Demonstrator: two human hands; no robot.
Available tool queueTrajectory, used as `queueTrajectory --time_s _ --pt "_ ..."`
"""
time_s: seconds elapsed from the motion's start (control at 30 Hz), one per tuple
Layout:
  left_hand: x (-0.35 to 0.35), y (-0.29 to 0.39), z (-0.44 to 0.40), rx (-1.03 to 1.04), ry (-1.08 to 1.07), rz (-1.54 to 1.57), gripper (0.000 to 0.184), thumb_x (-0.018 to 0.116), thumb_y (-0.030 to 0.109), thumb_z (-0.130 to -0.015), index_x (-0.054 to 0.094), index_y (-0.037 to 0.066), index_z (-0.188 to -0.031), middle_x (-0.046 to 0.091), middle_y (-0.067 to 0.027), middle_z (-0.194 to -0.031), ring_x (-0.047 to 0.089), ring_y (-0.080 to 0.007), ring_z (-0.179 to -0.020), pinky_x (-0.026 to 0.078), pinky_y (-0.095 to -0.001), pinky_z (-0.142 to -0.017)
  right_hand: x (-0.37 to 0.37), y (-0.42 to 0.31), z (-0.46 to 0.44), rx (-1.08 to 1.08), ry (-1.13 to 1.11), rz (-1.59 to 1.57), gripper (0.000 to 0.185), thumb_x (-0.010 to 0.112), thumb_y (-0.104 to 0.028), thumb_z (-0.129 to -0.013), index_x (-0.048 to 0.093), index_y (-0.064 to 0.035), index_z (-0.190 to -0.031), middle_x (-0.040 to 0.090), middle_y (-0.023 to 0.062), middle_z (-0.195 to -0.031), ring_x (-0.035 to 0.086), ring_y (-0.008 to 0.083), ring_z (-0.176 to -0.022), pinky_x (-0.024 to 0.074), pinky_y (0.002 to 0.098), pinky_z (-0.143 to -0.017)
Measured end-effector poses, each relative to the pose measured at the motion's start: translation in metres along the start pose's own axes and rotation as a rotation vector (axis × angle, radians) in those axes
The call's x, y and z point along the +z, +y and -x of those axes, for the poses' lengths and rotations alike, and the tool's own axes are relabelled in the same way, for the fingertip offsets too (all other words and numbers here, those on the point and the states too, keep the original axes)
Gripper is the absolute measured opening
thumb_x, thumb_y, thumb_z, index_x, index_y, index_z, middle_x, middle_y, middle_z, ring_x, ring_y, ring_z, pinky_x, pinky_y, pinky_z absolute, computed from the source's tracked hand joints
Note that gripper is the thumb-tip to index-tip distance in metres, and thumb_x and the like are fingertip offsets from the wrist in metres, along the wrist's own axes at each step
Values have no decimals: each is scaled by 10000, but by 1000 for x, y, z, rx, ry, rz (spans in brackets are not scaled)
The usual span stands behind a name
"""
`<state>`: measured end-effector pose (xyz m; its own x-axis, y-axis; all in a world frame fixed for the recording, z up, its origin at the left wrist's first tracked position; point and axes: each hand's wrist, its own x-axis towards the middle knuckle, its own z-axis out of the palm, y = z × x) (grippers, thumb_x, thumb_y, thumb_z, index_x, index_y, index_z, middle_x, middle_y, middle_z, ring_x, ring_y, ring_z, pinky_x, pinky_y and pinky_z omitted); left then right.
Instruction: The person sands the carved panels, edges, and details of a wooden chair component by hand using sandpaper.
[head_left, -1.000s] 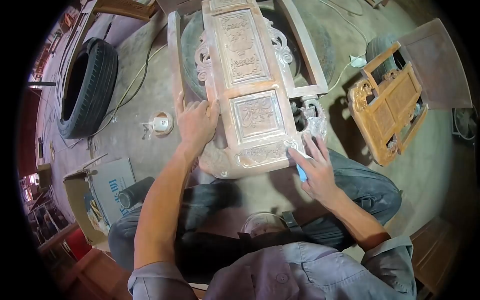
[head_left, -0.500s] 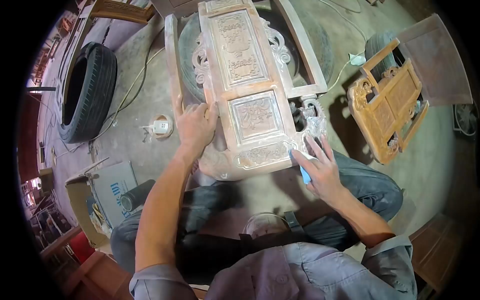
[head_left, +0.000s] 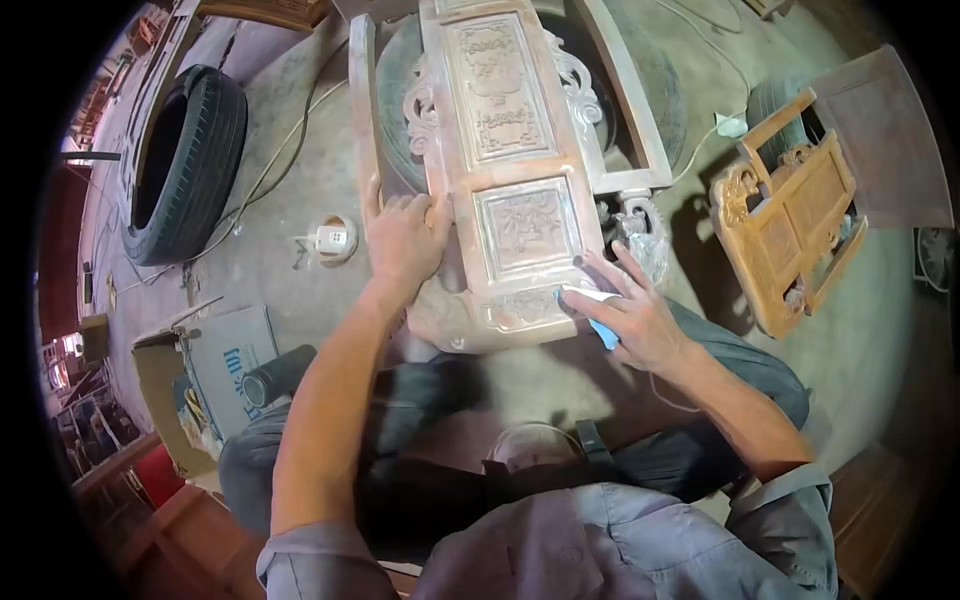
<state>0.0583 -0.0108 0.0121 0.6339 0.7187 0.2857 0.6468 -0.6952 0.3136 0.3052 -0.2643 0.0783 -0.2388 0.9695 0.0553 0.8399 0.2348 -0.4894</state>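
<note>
A carved wooden chair back (head_left: 532, 228), pale with dust, lies in front of me with its lower end towards my lap. My left hand (head_left: 405, 240) is closed round the left edge of its frame, fingers curled over the wood. Between the thumb and fingers of my right hand (head_left: 640, 315) is a folded sheet, blue on one side and whitish on the other, that looks like sandpaper (head_left: 603, 328). Its tip touches the lower right part of the carved panel. My palm hides part of the sheet.
A tyre (head_left: 185, 165) stands at the left, and another tyre (head_left: 400, 110) lies under the chair back. A white power socket (head_left: 333, 240) is on the floor. An open cardboard box (head_left: 215, 370) sits lower left. Varnished carved chair parts (head_left: 790, 235) lean at the right.
The chair back appears shifted slightly right in view, with the surroundings. My right hand has slid the folded sheet leftward and up along the lower panel. My left hand keeps its hold.
</note>
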Motion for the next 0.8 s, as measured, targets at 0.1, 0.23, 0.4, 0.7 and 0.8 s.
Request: queueTrajectory --time_s 0.1,0.23,0.4,0.7,0.8 --pt "0 0 0 -4 6 10 423 570 345 -1088 750 35 -866 734 -157 -819 713 -337 -847 297 -532 -1257 16 -1 -4 -9 65 -25 752 815 -1 -668 685 -112 -1400 780 174 -1183 502 342 -1515 326 573 -1307" --pt "-1 0 0 -21 -17 15 435 563 354 -1089 746 33 -859 732 -167 -822 709 -340 -851 295 -535 -1259 1 5 -2 -34 -21 31 719 807 -10 -692 688 -128 -1391 773 183 -1215 524 343 -1489 348 577 -1295" --pt "2 -3 0 -17 -5 -18 442 587 401 -1062 794 49 -893 761 -169 -827 742 -315 -855 281 -524 -1292 7 3 -7 -58 33 -19 698 774 1 -713 680 -115 -1395 813 96 -1010 539 330 -1475 309 572 -1318" --pt "1 -1 0 -48 -45 -34 429 597 385 -1057 802 42 -901 771 -167 -840 748 -297 -878 306 -529 -1281 -3 5 8 -8 -41 -47 834 779 39 -641 673 -142 -1449 793 146 -1131 521 346 -1479 293 598 -1320" --pt "4 -2 1 -42 -5 -8 434 597 385 -1057 801 39 -894 777 -170 -853 749 -298 -882 301 -531 -1283 -6 5 25 14 18 -134 840 780 36 -642 672 -156 -1453 775 159 -1185 520 340 -1481 282 595 -1328"
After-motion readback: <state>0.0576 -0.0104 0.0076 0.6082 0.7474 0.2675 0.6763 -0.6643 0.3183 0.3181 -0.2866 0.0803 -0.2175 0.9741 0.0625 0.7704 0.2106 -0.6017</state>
